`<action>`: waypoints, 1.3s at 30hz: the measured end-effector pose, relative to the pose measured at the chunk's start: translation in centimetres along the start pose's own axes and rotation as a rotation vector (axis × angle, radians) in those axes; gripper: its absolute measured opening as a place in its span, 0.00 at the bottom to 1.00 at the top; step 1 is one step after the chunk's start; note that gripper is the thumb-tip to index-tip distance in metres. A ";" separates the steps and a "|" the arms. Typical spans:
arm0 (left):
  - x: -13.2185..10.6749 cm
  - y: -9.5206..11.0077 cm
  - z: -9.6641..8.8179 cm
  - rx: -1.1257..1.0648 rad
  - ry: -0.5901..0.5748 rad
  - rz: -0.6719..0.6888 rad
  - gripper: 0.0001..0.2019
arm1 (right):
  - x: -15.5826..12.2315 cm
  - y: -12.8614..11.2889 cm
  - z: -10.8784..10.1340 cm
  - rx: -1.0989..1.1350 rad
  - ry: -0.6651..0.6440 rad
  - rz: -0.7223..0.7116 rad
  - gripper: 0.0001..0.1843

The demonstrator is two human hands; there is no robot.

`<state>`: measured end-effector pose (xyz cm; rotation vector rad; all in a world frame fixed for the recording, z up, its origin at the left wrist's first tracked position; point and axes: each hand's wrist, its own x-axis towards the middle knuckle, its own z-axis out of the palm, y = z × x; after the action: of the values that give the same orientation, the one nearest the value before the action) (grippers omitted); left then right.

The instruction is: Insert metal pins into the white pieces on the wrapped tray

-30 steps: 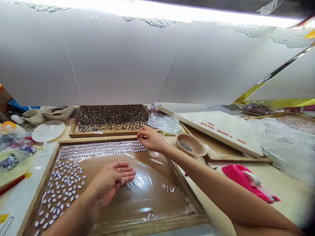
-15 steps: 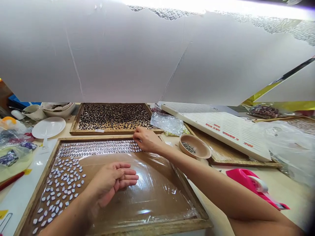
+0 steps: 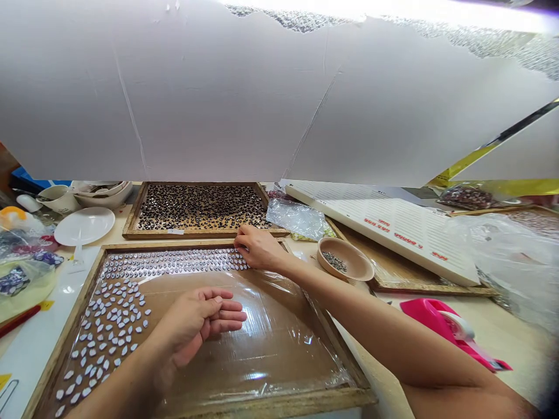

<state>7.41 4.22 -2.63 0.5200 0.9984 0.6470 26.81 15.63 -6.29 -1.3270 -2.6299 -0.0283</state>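
Observation:
A wooden-framed tray covered with clear film lies before me. Neat rows of small pale leaf-shaped pieces run along its far side, each with a dark dot. Looser plain leaf-shaped pieces are scattered over its left part. My right hand is at the right end of the rows, thumb and fingers pinched together; whatever is between the fingertips is too small to make out. Over the middle of the film my left hand hovers palm up, fingers stretched out, with no piece visible in it.
Behind stands a tray of dark beads. To the right are a bowl of small grey bits, a white foam board, a pink tape dispenser and plastic bags. A white plate sits left. A white panel hangs overhead.
Both hands keep nearly the same place and pose. The thumb of my left hand has shifted slightly, and the whole view has moved a little.

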 end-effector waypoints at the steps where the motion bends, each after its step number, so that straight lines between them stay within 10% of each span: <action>1: 0.0 0.0 0.0 0.001 0.000 -0.002 0.06 | 0.0 0.0 0.0 0.000 0.000 0.000 0.10; 21: 0.3 0.3 -0.3 -0.205 -0.031 0.000 0.15 | -0.9 0.1 -0.5 0.061 0.086 0.005 0.09; 25: 0.2 0.4 -0.4 -0.260 -0.032 -0.006 0.21 | -2.2 -2.8 -3.3 0.300 0.221 -0.052 0.09; 31: 0.1 0.2 -0.5 -0.304 -0.136 0.059 0.22 | -3.9 -9.3 -4.5 0.534 0.058 -0.200 0.08; 39: 0.2 0.2 -0.6 -0.266 -0.098 0.020 0.21 | -4.4 -9.7 -2.8 0.396 0.081 -0.205 0.07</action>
<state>6.91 4.56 -2.93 0.3242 0.8015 0.7521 22.03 6.02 -3.64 -0.9059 -2.5176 0.3795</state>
